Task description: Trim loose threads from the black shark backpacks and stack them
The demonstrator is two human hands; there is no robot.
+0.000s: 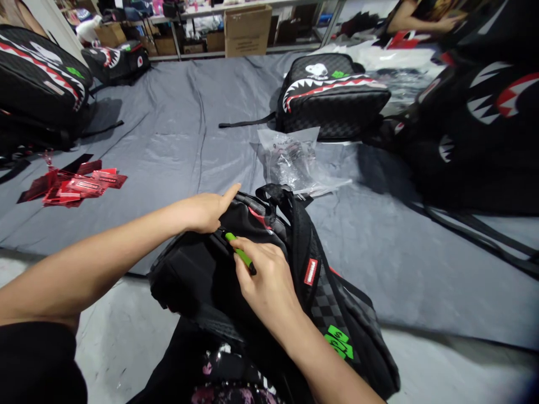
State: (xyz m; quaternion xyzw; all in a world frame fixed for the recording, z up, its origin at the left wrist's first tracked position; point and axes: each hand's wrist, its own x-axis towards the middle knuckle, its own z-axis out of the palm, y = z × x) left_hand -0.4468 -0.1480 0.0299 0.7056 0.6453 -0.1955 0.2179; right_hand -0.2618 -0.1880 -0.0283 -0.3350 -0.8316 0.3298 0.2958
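A black backpack (197, 264) lies across my lap and the table's edge, its dark checkered side and a green lettered patch (339, 341) facing right. My left hand (206, 212) grips the bag's upper edge, one digit stretched out along it. In my right hand (265, 275) is a slim green tool with a black end (239, 252); its tip points at the fabric just below my left hand. What kind of tool it is, I cannot tell. The shoulder straps and top handle (275, 193) stick up beside my right hand, with a red label (310, 271) on one strap.
A clear plastic bag (292, 160) lies beyond the backpack on the grey-covered table (168, 123). Red tags (82, 182) are piled at left. Shark-mouth backpacks (337, 98) stand at the back, left and right. A cardboard box (247, 31) and another person's arm (415, 19) are farther off.
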